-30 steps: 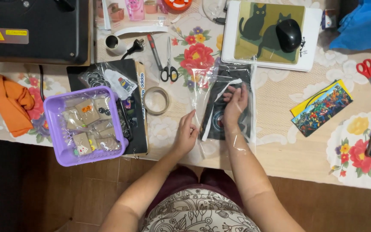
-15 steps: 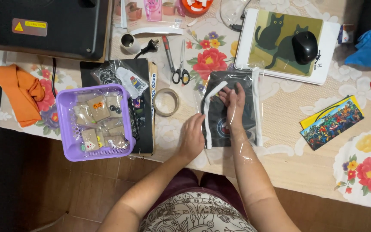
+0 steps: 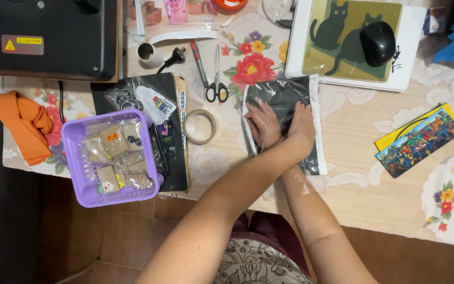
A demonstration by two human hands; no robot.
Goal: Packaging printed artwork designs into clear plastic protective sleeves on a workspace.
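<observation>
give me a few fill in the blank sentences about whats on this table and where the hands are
1. Both hands, left hand and right hand, press flat on a dark item inside a clear ____ bag.
2. The small packets lie in a ____ coloured basket.
3. The scissors lie closed, their black handles pointing ____ the person.
4. The black computer mouse rests on a pad showing two ____.

Missing words: plastic; purple; toward; cats

Clear plastic sleeve [image 3: 311,158] over black sheet, table centre; yellow warning label [image 3: 22,44] on black machine [image 3: 43,31], far left
</observation>
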